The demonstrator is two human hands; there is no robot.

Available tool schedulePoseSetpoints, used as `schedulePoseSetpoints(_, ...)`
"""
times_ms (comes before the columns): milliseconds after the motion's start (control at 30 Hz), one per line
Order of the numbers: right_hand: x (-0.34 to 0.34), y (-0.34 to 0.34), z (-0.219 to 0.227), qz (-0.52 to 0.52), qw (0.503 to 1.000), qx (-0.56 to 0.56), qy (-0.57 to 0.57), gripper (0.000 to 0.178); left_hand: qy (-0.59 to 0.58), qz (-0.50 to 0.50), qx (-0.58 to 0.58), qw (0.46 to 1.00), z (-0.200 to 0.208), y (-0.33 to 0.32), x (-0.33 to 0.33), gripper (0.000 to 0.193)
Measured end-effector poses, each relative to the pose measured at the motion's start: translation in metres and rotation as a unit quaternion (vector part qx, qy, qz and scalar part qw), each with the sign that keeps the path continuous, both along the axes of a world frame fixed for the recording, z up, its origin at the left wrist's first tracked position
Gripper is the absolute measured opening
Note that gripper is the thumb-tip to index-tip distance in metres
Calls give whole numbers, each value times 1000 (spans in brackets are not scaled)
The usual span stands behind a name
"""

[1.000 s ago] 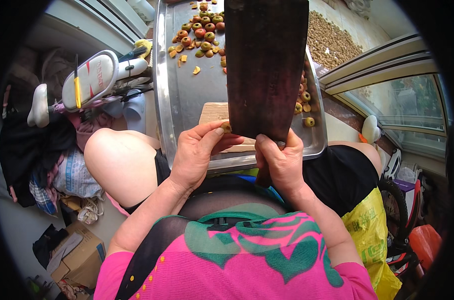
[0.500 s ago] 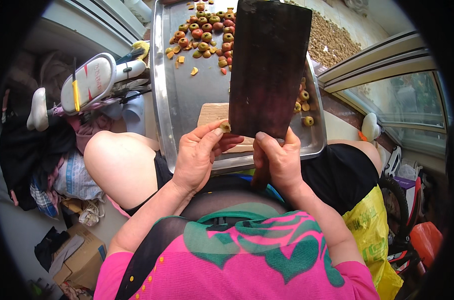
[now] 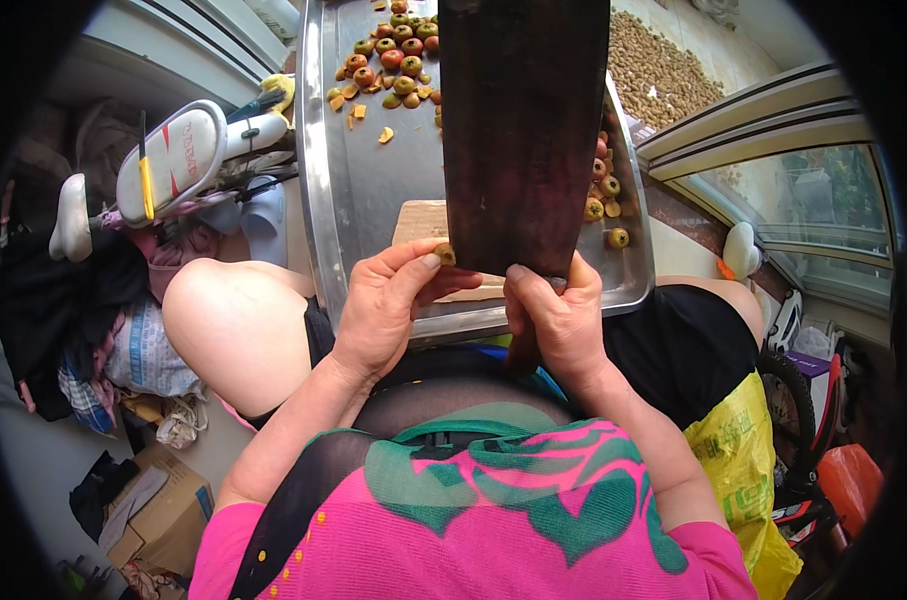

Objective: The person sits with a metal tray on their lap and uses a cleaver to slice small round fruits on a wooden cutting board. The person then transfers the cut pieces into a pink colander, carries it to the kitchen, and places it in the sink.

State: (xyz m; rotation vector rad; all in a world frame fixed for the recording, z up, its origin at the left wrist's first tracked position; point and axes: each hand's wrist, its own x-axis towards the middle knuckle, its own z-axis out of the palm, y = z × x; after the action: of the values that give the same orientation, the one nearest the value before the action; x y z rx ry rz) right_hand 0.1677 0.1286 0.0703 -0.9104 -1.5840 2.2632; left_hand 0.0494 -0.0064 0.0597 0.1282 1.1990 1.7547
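Fingers of the left hand, center of the head view, closed in a pinch: thumb and index hold a small brownish fruit piece. Piece sits right at the lower left edge of a big dark cleaver blade (can't tell if blade and fruit actually touch). Right hand, just right of center, wrapped tight round the cleaver's handle, thumb up against the blade's lower end. Blade tilts up the frame and runs off the top edge, hiding a fair bit behind it.

Under the left hand: light-brown board, partly covered by blade and fingers. Board lies in a metal tray, upper middle of the frame, near rim by the person's lap. Whole round fruit, red and green, bunched at the tray's upper left; orange cut bits scattered just below them. More fruit along the tray's right side, one fruit lower down by the right wall.

Around it: heap of small tan pieces on the floor, upper right; yellow bag and red bag, lower right; cardboard box, lower left.
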Motion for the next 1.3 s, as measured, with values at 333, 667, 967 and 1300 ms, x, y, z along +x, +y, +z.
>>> schedulePoseSetpoints(333, -1, -2, -4, 0, 1000, 10, 1, 5, 5, -26, -31, 999, 2, -4, -7, 26)
schedulePoseSetpoints(667, 0, -2, -8, -2, 999, -41, 25, 4, 38, 30, 16, 999, -5, 0, 6, 27)
schedulePoseSetpoints(967, -1, -4, -6, -27, 997, -74, 23, 6, 55, 56, 47, 996, -10, 2, 11, 26)
schedulePoseSetpoints(1300, -3, -3, -8, -41, 992, -117, 38, 9, 33, 68, 64, 995, -12, 7, 12, 26)
